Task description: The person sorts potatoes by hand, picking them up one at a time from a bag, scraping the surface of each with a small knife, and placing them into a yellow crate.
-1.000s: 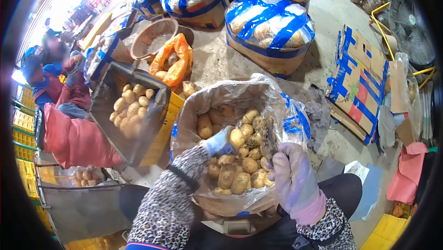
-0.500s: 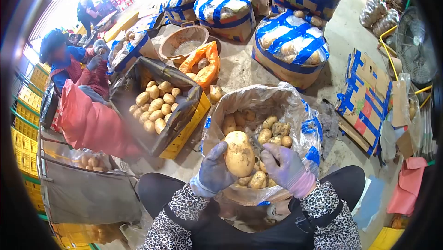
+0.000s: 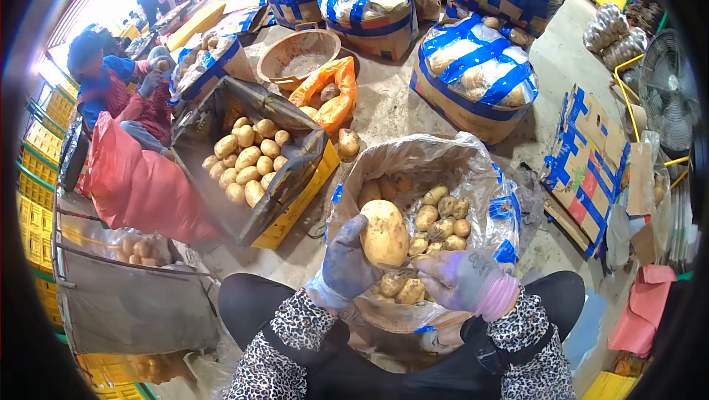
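A large pale potato [image 3: 385, 232] with dirt specks stands upright in my left hand [image 3: 344, 264], whose gloved fingers are closed around its left side. My right hand [image 3: 459, 279], in a purple-grey glove, is closed in a pinch just to the lower right of that potato. A thin dark shape shows at its fingertips, too small to name. Both hands are over a round container lined with clear plastic [image 3: 484, 171] and patched with blue tape. Inside it, smaller potatoes [image 3: 441, 226] lie in a heap, partly hidden by my hands.
A yellow crate with a dark liner [image 3: 309, 167] holds several potatoes on the left. Behind it are an orange bag [image 3: 341, 93] and a brown basin [image 3: 299, 56]. A pink sack [image 3: 140, 186] stands near a seated person [image 3: 125, 93]. Taped potato boxes [image 3: 476, 79] stand at the back.
My right hand has moved down slightly, and its fingers have drawn together. The large potato stays in my left hand. The view has shifted a little.
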Motion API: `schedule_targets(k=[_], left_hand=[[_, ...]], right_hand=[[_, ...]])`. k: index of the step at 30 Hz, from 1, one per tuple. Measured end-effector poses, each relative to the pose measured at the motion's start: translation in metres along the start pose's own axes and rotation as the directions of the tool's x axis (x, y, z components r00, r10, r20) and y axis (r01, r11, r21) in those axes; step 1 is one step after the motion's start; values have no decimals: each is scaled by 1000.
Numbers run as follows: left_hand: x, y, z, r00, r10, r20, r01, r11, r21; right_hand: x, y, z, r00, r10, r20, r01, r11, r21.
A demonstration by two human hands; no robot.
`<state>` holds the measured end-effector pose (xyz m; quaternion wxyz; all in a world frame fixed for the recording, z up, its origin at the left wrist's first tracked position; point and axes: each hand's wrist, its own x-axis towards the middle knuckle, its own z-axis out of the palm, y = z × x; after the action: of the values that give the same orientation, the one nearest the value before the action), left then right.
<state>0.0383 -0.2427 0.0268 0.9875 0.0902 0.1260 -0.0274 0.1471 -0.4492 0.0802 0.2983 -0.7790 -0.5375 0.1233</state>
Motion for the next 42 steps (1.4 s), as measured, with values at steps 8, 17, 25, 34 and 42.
schedule_targets(k=[8, 17, 25, 34, 42], left_hand=[[6, -6, 0, 1000, -13, 22, 14, 1000, -19], [9, -13, -4, 998, -10, -65, 18, 993, 116], [6, -16, -22, 990, -60, -125, 59, 998, -11], [3, -14, -17, 982, 139, -129, -69, 895, 440], [0, -12, -2, 981, 84, -176, -25, 949, 314]], right_hand=[[-3, 6, 1, 998, -13, 62, 19, 995, -101], [-7, 11, -5, 935, 201, -292, -277, 928, -249], [-10, 16, 12, 892, 249, -377, -267, 964, 6], [-1, 6, 9, 905, 382, -185, -329, 907, 264], [9, 3, 11, 910, 402, -103, -364, 893, 266]])
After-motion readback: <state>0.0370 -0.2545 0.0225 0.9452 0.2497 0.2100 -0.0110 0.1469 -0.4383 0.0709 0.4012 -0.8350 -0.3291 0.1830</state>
